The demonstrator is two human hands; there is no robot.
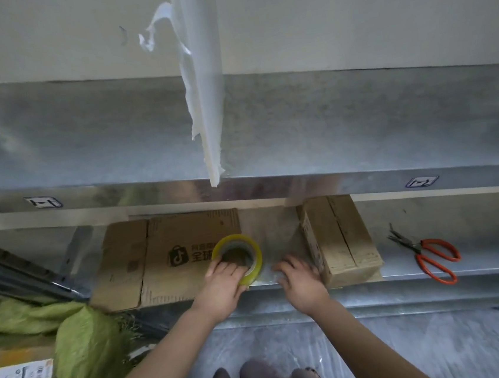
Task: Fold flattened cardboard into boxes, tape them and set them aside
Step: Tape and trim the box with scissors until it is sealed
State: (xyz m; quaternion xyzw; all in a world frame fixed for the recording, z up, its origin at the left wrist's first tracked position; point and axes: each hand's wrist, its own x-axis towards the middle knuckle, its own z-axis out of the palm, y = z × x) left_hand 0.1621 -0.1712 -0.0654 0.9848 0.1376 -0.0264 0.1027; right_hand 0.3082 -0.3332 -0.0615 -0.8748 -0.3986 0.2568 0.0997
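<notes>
Metal shelf (430, 219), lower tier: holds every item listed below except the sack; its front lip lies under both palms.

Green woven sack (83, 345): slumped on the floor, well left of and below the left-hand fingers (219, 267); contents not visible.

Flattened cardboard (162, 247): brown, unfolded, lying flat on the shelf; creases run front to back; black bag logo and printed characters face up; it extends left from under the left-hand fingers.

Box (343, 240): brown cardboard, folded up and closed, top flaps meeting along a centre seam; its contents are hidden; stands just right of the right-hand fingers (287, 266), its near corner beside the knuckles.

Scissors (430, 253): orange handles, blades apart; well right of the right-hand fingers, beyond the box.

Tape roll (257, 257): yellowish translucent ring, tilted, resting on the right edge of the flattened cardboard.

Left hand (221, 287): fingers hooked into the roll's core, thumb on its outer rim; grips the roll.

Right hand (302, 281): fingers spread and slightly bent, tips on the bare shelf between roll and box; nothing seen in its grasp.
</notes>
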